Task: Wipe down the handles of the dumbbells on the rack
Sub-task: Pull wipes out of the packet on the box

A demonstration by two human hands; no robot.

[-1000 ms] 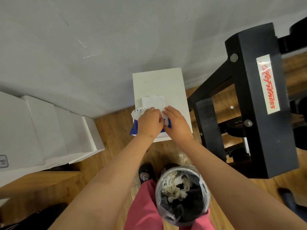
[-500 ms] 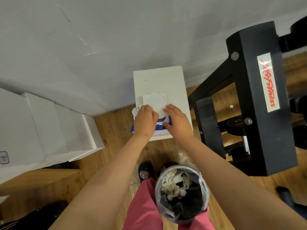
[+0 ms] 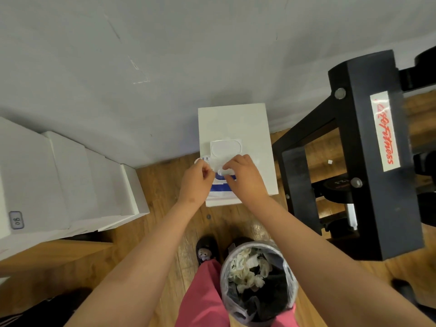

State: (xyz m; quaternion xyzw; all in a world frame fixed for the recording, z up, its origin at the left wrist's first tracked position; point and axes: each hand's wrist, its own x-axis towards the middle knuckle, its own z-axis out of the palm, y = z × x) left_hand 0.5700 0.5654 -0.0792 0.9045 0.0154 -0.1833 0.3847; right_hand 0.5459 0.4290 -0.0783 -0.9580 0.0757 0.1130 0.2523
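Judging by the left hand gripping the wipes pack and the right hand pinching at its opening, 1 wipe is only being fetched, and the rack at right awaits wiping.

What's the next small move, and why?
Probably draw the wipe up and out with the right hand while the left hand steadies the pack. The lid stands open, the right fingers pinch a white tuft, likely a wipe, at the opening, and the left hand holds the pack's edge on the box.
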